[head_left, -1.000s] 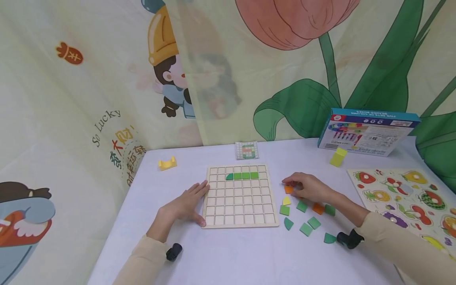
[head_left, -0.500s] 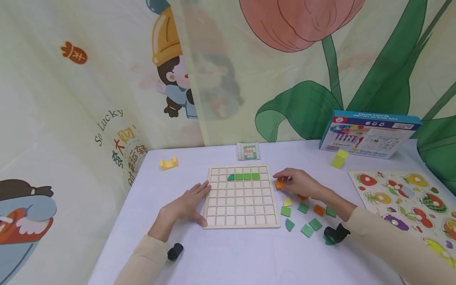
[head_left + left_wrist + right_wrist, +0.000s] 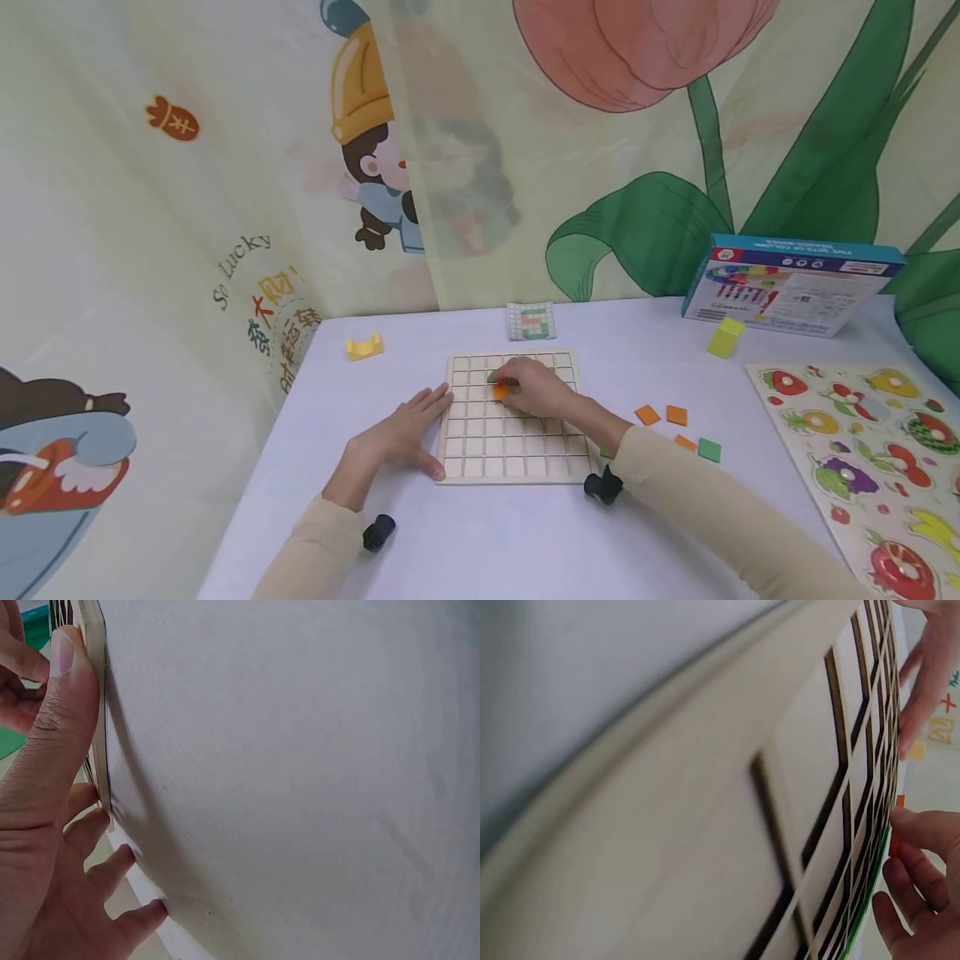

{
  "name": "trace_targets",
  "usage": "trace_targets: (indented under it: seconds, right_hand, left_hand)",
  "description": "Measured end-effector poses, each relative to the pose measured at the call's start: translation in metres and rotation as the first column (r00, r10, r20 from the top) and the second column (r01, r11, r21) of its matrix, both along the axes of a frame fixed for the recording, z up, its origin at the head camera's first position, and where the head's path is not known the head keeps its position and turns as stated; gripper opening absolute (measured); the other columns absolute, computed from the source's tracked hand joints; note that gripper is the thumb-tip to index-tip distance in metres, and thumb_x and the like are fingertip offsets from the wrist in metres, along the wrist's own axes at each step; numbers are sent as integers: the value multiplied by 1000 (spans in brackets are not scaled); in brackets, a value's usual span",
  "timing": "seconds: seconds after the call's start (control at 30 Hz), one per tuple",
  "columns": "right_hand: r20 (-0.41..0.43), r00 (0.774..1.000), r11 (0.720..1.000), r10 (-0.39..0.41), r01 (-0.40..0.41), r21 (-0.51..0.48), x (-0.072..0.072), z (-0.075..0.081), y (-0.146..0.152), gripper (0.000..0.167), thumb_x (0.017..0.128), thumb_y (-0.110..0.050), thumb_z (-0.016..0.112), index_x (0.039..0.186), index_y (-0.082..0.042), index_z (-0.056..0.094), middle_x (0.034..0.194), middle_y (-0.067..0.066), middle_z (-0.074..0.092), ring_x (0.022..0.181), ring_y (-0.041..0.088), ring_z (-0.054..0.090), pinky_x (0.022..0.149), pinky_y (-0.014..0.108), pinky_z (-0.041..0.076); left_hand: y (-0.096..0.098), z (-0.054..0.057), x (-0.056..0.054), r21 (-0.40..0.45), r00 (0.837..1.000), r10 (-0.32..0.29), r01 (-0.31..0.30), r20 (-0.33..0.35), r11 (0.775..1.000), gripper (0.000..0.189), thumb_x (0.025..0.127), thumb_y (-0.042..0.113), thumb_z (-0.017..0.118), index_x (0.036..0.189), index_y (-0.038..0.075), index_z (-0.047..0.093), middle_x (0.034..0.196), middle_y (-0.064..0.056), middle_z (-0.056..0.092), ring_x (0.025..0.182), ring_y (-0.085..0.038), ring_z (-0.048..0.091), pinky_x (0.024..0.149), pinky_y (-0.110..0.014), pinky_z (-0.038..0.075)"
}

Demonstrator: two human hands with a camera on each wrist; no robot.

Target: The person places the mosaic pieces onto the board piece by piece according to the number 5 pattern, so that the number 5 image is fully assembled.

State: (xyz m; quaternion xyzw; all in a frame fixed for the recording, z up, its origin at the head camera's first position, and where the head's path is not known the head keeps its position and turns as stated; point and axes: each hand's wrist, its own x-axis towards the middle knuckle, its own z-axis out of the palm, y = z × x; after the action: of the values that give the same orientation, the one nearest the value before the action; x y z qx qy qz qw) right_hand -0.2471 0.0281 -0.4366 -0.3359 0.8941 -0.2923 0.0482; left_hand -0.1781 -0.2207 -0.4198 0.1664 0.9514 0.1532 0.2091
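A wooden grid board (image 3: pixel 517 478) lies on the table. My left hand (image 3: pixel 396 433) rests along its left edge with spread fingers; in the left wrist view the thumb (image 3: pixel 64 697) lies against the board's rim. Over the upper part of the grid, my right hand (image 3: pixel 536 388) pinches an orange square tile (image 3: pixel 500 392). The right wrist view shows that orange tile between thumb and fingers, close to the grid. One green rounded piece (image 3: pixel 491 377) shows beside the fingertips. The rest of its row is hidden behind the hand.
Loose orange tiles (image 3: pixel 647 414) and a green square (image 3: pixel 708 450) lie right of the board. Behind it is a pattern card (image 3: pixel 531 322). A yellow piece (image 3: pixel 364 346), a yellow-green block (image 3: pixel 725 337), a box (image 3: pixel 791 285) and a fruit puzzle board (image 3: pixel 847 450) stand around.
My right hand has moved left from the loose tiles to the upper grid, carrying an orange tile. The left hand stays at the board's edge. The head view has shifted slightly.
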Motion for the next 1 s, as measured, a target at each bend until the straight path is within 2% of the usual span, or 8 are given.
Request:
trace_targets:
  seconds: [0.17,0.37,0.63,0.83,1.0]
  right_hand:
    - [-48,998,998,-39,42,57,0,-5,-14,32,85,-10,73,117,-11,69,107,3,67,98,18,59,88,34,52]
    - [-75,996,997,-45,50,64,0,-6,-17,32,85,-11,73,117,-11,69,108,3,67,105,21,59,94,36,51]
    - [-11,998,998,-55,55,11,1,-6,-10,32,87,-9,70,119,-11,69,113,3,67,106,20,59,94,36,51]
    - [52,996,997,-76,77,-24,1,0,24,30,89,-9,67,119,-11,69,110,2,68,96,17,60,85,33,53]
    - [182,979,996,-88,93,-18,4,7,79,33,88,-11,68,121,-10,67,108,0,69,94,14,58,86,33,52]
  left_hand:
    - [3,2,0,-24,1000,-4,4,0,1000,118,63,39,87,156,13,20,165,-1,8,152,-30,8,122,-54,16]
    - [2,3,1,-25,1000,-3,3,-6,1000,118,63,39,87,155,12,20,165,-2,8,152,-30,9,122,-54,16]
    - [2,0,2,-16,1000,10,-10,-2,1000,118,62,39,88,155,12,21,165,-2,8,152,-30,8,122,-53,16]
    - [3,-2,1,-13,1000,13,-13,2,1000,119,61,37,89,155,12,21,165,-1,8,152,-29,8,123,-53,16]
    - [3,1,1,-9,1000,17,-17,2,1000,118,62,36,89,155,11,21,165,-2,7,152,-30,7,123,-53,15]
